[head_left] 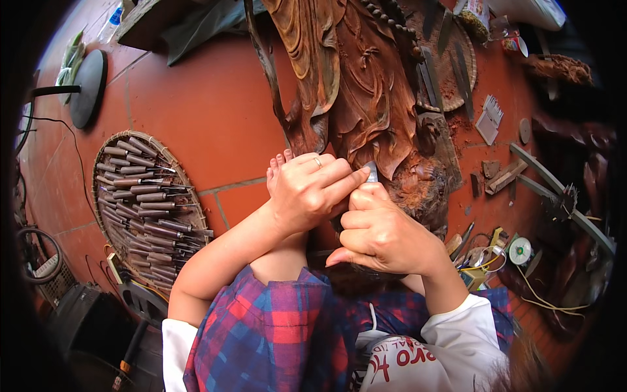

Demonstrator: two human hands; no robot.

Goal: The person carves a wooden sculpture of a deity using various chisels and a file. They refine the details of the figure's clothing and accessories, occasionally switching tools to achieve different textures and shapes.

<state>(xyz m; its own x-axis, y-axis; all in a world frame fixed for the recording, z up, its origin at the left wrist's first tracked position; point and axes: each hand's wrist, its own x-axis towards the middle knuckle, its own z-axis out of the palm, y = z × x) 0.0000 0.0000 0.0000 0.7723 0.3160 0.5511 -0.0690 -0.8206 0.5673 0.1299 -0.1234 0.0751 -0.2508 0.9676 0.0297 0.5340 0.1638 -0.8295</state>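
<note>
Between my two hands a small, flat grey blade [372, 172] sticks up, its lower part hidden in my fingers. My left hand [304, 189], with a ring on one finger, is closed and its forefinger presses against the blade's side. My right hand [385, 235] is curled in a fist round the blade's lower end, thumb toward the left; any handle is hidden. Just beyond the hands lies a large reddish-brown wood carving [372, 85] with flowing robe folds and a rough, knotty base [421, 189]. My bare foot [277, 163] rests beside it, partly behind my left hand.
A round woven tray [196, 212] full of wooden-handled carving tools lies at left. Another woven tray [471, 55] bears flat dark tools at the back right. Wood offcuts [506, 176], a metal stand [545, 171] and cords [548, 304] lie at right. A black round base [89, 88] stands on the tiled floor.
</note>
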